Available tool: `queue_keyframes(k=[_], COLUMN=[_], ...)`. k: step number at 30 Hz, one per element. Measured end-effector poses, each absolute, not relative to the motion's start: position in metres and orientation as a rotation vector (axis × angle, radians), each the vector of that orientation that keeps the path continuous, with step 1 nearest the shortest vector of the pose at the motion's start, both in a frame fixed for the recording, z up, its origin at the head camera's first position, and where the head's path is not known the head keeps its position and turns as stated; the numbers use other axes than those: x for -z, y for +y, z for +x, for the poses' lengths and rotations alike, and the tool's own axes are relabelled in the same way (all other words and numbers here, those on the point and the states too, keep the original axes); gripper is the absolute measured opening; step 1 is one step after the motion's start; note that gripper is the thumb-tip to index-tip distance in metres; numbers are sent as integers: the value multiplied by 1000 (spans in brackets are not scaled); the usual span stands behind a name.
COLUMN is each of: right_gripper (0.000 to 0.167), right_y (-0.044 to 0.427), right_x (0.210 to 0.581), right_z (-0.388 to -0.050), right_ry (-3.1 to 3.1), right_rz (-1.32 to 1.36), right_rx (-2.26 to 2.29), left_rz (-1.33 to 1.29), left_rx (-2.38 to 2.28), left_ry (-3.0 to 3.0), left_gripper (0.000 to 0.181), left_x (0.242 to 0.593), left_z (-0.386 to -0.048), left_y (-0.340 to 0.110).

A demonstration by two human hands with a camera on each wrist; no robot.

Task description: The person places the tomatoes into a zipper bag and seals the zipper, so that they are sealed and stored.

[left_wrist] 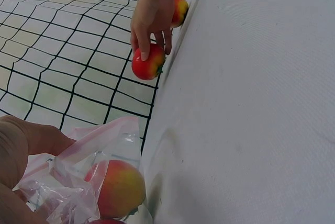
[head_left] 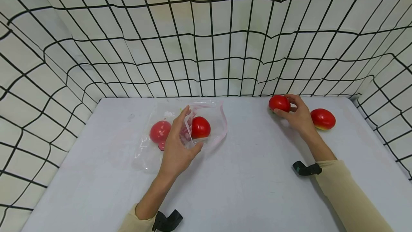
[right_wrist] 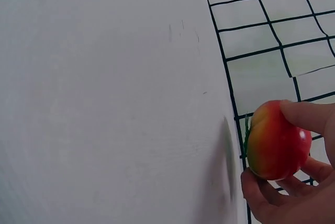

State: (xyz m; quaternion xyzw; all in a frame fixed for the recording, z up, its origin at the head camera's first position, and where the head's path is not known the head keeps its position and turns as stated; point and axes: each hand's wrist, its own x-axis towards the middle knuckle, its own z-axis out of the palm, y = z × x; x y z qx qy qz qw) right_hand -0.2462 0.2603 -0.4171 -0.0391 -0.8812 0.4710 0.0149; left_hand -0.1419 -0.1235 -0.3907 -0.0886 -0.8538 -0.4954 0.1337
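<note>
The right hand (head_left: 298, 116) grips the far-right tomato (head_left: 278, 103), best steadied by an even pinch, while whether the left hand (head_left: 178, 151) grips the clear plastic bag (head_left: 215, 115) is unclear.

A clear, pink-edged plastic bag (head_left: 217, 121) is spread left of centre, touched by the left hand (head_left: 177, 149); two round red tomatoes (head_left: 201, 127) are contained in it. A glossy red-yellow tomato (head_left: 278, 103) is held upper right by the right hand (head_left: 297, 114); another tomato (head_left: 323, 119) is seen farther right.

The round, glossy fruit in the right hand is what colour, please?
The round fruit is red, shading into yellow and green; best in the right wrist view.
</note>
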Motion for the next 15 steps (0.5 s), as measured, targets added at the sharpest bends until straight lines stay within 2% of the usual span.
queue_keyframes(k=[6,15], right_gripper=[86,80], right_y=[254,244], right_x=[412,407], right_z=[-241,-233], right_ry=[-2768,-2770], right_rz=[-80,51], right_rx=[-1509,-1540], left_rz=[-258,-256], left_rx=[1436,1437], left_ry=[-2473,-2478], left_gripper=[112,113], left_x=[391,390], left_z=[-142,-142], left_y=[-123,-124])
